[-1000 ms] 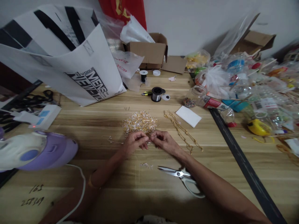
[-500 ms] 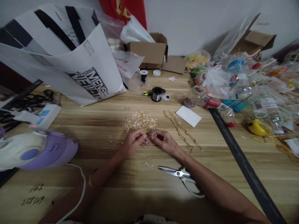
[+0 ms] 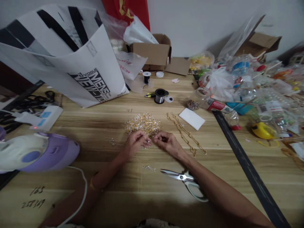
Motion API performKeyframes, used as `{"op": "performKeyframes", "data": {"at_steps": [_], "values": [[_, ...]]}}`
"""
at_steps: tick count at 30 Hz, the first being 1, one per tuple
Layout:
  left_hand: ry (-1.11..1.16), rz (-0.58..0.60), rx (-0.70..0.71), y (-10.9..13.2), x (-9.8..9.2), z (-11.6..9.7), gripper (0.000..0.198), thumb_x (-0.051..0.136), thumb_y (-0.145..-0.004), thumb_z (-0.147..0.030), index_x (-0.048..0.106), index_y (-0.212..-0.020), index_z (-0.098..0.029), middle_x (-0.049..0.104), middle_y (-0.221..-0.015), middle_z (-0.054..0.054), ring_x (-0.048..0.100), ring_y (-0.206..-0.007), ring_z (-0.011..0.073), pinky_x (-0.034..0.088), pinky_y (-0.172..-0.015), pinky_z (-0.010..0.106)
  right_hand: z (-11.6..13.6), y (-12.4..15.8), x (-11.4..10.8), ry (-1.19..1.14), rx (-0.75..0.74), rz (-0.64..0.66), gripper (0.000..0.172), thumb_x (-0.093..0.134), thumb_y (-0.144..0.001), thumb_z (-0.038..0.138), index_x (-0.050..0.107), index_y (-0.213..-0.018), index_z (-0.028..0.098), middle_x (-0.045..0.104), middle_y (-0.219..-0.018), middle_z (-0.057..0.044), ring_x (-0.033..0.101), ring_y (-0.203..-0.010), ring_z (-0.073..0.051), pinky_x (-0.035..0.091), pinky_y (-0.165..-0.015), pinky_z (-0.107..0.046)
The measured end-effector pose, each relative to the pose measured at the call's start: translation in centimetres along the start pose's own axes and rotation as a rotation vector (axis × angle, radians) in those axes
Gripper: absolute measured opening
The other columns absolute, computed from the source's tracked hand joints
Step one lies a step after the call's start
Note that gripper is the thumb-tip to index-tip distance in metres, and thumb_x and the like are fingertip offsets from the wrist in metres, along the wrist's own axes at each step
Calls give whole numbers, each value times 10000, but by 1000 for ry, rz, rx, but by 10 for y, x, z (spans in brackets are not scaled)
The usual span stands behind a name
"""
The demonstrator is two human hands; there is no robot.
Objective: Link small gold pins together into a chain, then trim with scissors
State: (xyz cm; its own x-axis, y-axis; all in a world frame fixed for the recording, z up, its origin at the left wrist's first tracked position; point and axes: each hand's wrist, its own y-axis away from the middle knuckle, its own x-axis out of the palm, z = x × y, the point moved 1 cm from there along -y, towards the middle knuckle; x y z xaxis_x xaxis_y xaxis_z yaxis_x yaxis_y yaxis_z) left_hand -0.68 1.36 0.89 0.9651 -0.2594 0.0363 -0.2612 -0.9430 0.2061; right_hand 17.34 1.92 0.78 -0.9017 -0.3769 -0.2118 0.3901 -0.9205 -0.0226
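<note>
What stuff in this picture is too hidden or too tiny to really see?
All in the head view:
- Whatever is between the left hand and right hand: too tiny, and the fingers cover it.
- Single pieces in the gold-and-silver pile: too small and heaped together.
- Part of the scissors' handle: behind the right forearm.
- The rest of the purple-and-white appliance: cut off by the left edge.
</note>
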Motion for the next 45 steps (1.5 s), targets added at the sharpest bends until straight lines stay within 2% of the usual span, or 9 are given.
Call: {"op": "performKeyframes", "data": {"at_steps": [9, 17, 23, 30, 35, 40, 45], "values": [[73, -33, 2, -1, 0, 1, 362, 635, -747, -466, 448, -717, -156, 712, -797, 77, 697, -676, 172, 542, -589, 263, 3, 0, -1, -106, 4, -9, 170, 608, -792, 304, 585, -716, 154, 530, -679, -1, 464, -604, -107, 362, -539, -215], [78, -47, -3, -1, 0, 1, 337, 650, -737, -420, 440, -713, -158, 710, -781, 62, 695, -665, 170, 547, -603, 277, 7, -1, 0, -323, 3, 49, 192, 654, -753, 298, 552, -673, 158, 604, -913, -53, 545, -702, -114, 424, -553, -211], [40, -75, 25, -1, 0, 0, 287, 635, -746, -386, 475, -718, -149, 713, -773, 66, 687, -653, 161, 543, -595, 270, 12, 1, 0, -374, 63, 135, 220, 657, -779, 335, 548, -702, 160, 645, -831, -51, 603, -712, -130, 461, -540, -210], [139, -76, 10, -1, -1, -2, 291, 644, -737, -357, 426, -698, -168, 718, -722, 52, 684, -605, 166, 520, -545, 254, 6, 0, 0, -361, 114, 114, 268, 659, -781, 396, 548, -725, 159, 621, -724, -24, 613, -658, -124, 482, -530, -210], [235, -73, 9, -3, -2, 2, 266, 647, -729, -319, 439, -679, -161, 712, -723, 38, 651, -554, 127, 498, -528, 229, 4, 0, 0, -353, 133, 118, 292, 652, -782, 423, 543, -733, 157, 610, -707, -19, 599, -638, -115, 487, -528, -209], [251, -46, 20, -3, -2, 4, 245, 638, -742, -302, 457, -667, -155, 658, -668, 0, 596, -515, 95, 472, -512, 215, 5, 0, 1, -374, 143, 137, 310, 661, -772, 438, 533, -741, 158, 581, -695, -5, 582, -631, -112, 495, -543, -218], [170, -25, 56, -2, -1, 2, 233, 609, -777, -316, 471, -680, -156, 596, -631, -25, 566, -509, 87, 454, -514, 214, 6, 1, 2, -399, 143, 180, 331, 657, -775, 455, 515, -743, 158, 567, -690, 0, 570, -620, -108, 501, -574, -238]]}}
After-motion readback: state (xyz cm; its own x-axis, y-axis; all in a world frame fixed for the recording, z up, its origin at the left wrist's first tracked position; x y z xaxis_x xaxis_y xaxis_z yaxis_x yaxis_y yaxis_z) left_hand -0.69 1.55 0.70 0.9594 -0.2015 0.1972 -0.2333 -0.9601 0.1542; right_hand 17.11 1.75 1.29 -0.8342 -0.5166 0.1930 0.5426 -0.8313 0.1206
